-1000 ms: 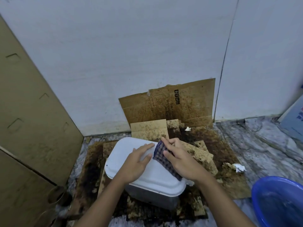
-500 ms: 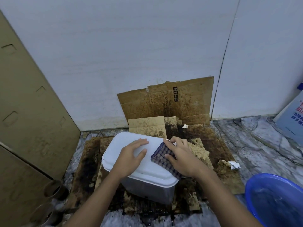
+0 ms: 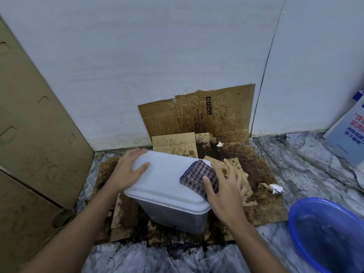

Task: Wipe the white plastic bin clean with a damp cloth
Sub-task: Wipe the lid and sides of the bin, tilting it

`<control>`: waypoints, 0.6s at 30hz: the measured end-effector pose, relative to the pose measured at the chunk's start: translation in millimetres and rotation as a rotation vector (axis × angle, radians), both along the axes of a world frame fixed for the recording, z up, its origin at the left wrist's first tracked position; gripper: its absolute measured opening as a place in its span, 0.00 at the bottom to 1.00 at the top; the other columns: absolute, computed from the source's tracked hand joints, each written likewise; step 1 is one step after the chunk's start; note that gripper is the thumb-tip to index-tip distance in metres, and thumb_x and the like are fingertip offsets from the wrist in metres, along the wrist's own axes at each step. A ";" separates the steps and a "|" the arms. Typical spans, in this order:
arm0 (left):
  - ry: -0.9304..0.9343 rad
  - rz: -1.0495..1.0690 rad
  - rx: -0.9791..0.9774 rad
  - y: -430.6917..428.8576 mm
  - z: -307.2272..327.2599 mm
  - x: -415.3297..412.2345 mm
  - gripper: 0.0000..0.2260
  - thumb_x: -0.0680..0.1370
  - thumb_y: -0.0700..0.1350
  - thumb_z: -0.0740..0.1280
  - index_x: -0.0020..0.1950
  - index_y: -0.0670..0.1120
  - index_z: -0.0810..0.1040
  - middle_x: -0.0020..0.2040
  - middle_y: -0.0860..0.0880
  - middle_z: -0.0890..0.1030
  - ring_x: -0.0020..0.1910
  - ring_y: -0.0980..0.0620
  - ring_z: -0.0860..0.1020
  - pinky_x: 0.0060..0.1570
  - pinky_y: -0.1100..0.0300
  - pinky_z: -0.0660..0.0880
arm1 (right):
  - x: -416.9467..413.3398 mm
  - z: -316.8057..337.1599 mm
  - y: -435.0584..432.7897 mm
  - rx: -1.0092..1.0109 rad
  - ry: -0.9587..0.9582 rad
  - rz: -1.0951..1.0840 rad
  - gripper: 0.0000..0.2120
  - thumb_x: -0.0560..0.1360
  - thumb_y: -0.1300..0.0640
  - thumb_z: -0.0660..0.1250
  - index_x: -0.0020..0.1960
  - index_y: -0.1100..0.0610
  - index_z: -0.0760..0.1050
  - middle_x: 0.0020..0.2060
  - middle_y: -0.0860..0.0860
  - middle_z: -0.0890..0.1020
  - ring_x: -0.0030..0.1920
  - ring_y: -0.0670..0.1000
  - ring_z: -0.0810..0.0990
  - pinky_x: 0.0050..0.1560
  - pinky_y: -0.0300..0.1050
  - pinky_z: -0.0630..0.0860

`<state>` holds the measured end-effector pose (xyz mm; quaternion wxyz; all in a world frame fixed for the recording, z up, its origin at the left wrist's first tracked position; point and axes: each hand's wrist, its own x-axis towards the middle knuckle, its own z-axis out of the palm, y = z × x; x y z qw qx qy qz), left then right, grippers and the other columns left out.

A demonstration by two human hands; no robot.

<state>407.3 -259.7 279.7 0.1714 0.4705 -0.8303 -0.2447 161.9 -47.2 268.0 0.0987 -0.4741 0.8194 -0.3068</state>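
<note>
The white plastic bin (image 3: 165,186) stands on stained cardboard on the floor, its white lid on top and grey side facing me. My left hand (image 3: 128,170) rests on the lid's far left corner, fingers spread over the edge. A folded blue-and-brown checked cloth (image 3: 199,175) lies on the lid's right side. My right hand (image 3: 226,190) presses on the cloth's near right part with fingers spread, partly hanging past the lid's right edge.
A blue basin (image 3: 327,237) with water sits at the lower right. Dirty cardboard sheets (image 3: 199,119) cover the floor and lean on the white wall. Brown panels (image 3: 35,134) stand on the left. Crumpled tissue (image 3: 276,188) lies right of the bin; a printed board (image 3: 348,134) leans far right.
My left hand slid from the lid's middle to its far left corner. My right hand moved the cloth toward the lid's right edge.
</note>
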 end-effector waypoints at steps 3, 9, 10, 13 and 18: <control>-0.059 -0.041 0.082 -8.7 -2.3 5.7 0.15 0.79 0.63 0.63 0.65 0.73 0.66 0.78 0.53 0.63 0.78 0.49 0.60 0.75 0.45 0.58 | 15.6 -10.0 9.8 0.029 -0.112 -0.073 0.28 0.80 0.32 0.53 0.79 0.37 0.57 0.81 0.45 0.47 0.77 0.59 0.53 0.72 0.67 0.60; 0.024 -0.092 0.185 -12.1 -6.8 14.9 0.19 0.78 0.62 0.64 0.69 0.70 0.68 0.77 0.54 0.64 0.77 0.53 0.60 0.76 0.48 0.58 | 35.2 -21.4 8.6 -0.065 -0.339 -0.078 0.30 0.82 0.38 0.57 0.81 0.38 0.51 0.80 0.44 0.43 0.77 0.59 0.54 0.72 0.57 0.65; 0.037 -0.089 0.198 -12.5 -7.5 16.4 0.21 0.78 0.63 0.65 0.70 0.69 0.69 0.76 0.55 0.64 0.76 0.55 0.60 0.76 0.48 0.58 | 36.6 -21.9 7.4 -0.084 -0.356 -0.080 0.30 0.82 0.39 0.58 0.81 0.38 0.51 0.79 0.44 0.44 0.77 0.58 0.53 0.72 0.56 0.65; 0.068 -0.073 0.232 -14.2 -9.0 18.5 0.22 0.77 0.62 0.68 0.71 0.67 0.71 0.75 0.58 0.63 0.72 0.60 0.60 0.75 0.49 0.59 | 36.0 -23.7 6.1 -0.128 -0.381 -0.084 0.29 0.82 0.41 0.60 0.80 0.37 0.54 0.78 0.42 0.47 0.77 0.56 0.53 0.72 0.54 0.65; 0.170 -0.033 0.291 -13.7 -10.9 16.3 0.22 0.75 0.59 0.71 0.68 0.65 0.75 0.72 0.57 0.64 0.71 0.58 0.62 0.71 0.53 0.64 | 29.4 -25.8 5.4 -0.178 -0.431 -0.079 0.30 0.80 0.43 0.64 0.79 0.39 0.58 0.75 0.41 0.50 0.76 0.53 0.55 0.72 0.51 0.66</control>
